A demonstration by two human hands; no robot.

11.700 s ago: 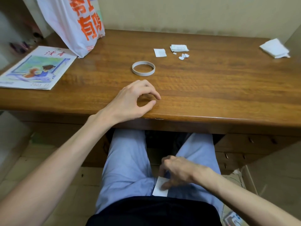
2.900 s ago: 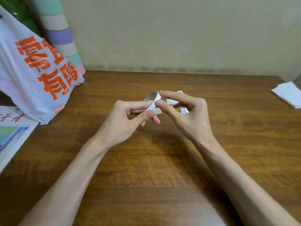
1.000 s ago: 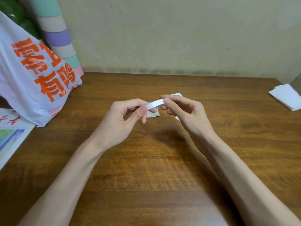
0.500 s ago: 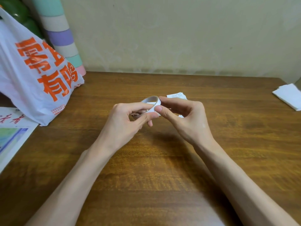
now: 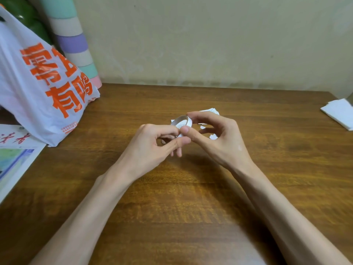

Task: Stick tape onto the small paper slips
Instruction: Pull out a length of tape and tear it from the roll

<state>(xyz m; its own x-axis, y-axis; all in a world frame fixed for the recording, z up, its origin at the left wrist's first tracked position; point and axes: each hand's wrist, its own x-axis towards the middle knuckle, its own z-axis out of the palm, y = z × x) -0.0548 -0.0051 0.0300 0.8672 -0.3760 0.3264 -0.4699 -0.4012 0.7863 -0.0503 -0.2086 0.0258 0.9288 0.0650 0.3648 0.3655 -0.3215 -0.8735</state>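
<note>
Risk, as judged: the wooden table (image 5: 191,217) is crowded at its 10 o'clock by a plastic bag (image 5: 38,83), but no interference is expected from there; trouble is expected at the tape roll (image 5: 181,121), which is held in the air above mid-table. The roll is pinched at its 3 o'clock rim by the right hand (image 5: 219,142), thumb and forefinger curled onto it; its 6 o'clock edge is gripped by the left hand (image 5: 150,148), fingers curled; whether a free end is lifted cannot be told. If a strip is pulled too fast, it could be torn crooked or folded back onto itself; the adhesive could be fouled by fingertip contact; a light slip could be dragged or lifted if it is not pinned while tape is pressed down; misplaced tape could hardly be peeled off thin paper without a tear.

Position: the paper slips (image 5: 209,111) are laid flat on the table at 1 o'clock of the right hand, partly hidden behind its fingers, untouched; smaller scraps (image 5: 213,137) are seen under that hand's arch, at 4 o'clock of the roll; tape on any slip cannot be made out.
</note>
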